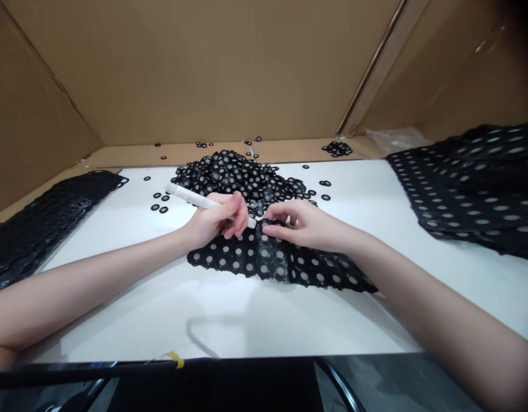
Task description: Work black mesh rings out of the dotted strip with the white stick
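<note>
My left hand [221, 218] is closed around a white pen-shaped tool [189, 195], whose lower tip meets the top edge of a black sheet [240, 252] dotted with pale round holes. From the other side, my right hand [296, 223] pinches that same edge between thumb and fingers. Down the sheet's middle runs a shinier strip [272, 260] with larger rings. Just behind both hands lies a heap of loose black rings [233, 174]. What the right fingertips cover is partly hidden.
More dotted black sheet [473, 189] lies at the right, and stacked black strips [62, 206] lie at the left. A small ring pile [337, 149] sits near the cardboard wall [229, 68] behind the white tabletop [161, 309]. Several single rings are scattered around the heap.
</note>
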`<state>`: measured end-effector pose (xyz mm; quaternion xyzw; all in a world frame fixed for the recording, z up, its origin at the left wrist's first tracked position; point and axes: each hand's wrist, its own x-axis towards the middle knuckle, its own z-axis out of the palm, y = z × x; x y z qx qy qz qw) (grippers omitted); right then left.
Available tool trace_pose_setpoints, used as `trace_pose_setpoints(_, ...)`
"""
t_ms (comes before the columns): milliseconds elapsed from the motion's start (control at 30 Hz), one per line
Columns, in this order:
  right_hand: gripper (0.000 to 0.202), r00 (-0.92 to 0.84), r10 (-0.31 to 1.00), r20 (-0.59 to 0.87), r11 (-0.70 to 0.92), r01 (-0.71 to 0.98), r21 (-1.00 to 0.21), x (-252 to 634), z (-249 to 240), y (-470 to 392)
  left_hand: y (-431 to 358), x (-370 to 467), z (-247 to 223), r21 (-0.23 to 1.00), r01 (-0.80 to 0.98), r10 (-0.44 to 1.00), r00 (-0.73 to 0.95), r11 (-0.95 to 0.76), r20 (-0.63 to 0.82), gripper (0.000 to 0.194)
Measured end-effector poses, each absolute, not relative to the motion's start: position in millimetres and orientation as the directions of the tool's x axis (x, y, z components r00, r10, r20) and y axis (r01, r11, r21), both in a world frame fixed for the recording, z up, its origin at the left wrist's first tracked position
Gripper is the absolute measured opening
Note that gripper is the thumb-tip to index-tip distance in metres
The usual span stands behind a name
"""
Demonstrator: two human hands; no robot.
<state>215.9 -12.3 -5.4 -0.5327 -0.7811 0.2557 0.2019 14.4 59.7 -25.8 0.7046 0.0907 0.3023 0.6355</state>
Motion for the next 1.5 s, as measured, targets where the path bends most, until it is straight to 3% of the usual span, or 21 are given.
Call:
trace_pose_setpoints(133, 0.015, -0.369, 0.927, 0.068, 0.331, 0.718, -0.612, 214.1, -11.4, -11.2, 59.1, 17.1, -30.2, 0.957, -0.230, 0.483, 0.827, -0.174, 0.287, 0.051)
trace_pose_setpoints(533, 0.012, -0.334, 0.937, 0.104, 0.314, 0.673, -0.669, 214.9, -18.6, -8.9, 59.6, 16.4, -31.2, 0.946, -0.109, 0.391, 0.892, -0.306, 0.229, 0.049)
trace_pose_setpoints(1133, 0.017, -0.210, 0.977, -0.048, 0.087, 0.591, -0.802, 209.7, -20.2, -6.4, 56.1, 16.6, -22.5, 0.860, 0.068, 0.343, 0.930, -0.505, 0.128, 0.050)
trace_pose_setpoints(1367, 0.015, -0.224, 0.974, -0.039, 0.108, 0.605, -0.789, 207.8, -17.4, -7.7, 57.9, 19.8, -19.9, 0.879, 0.063, 0.309, 0.946, -0.472, 0.098, 0.052)
trace_pose_setpoints(1500, 0.011, -0.225, 0.974, -0.034, 0.132, 0.678, -0.723, 209.3, -13.9, -11.6, 61.2, 20.0, -25.8, 0.956, 0.001, 0.372, 0.921, -0.294, 0.113, 0.053)
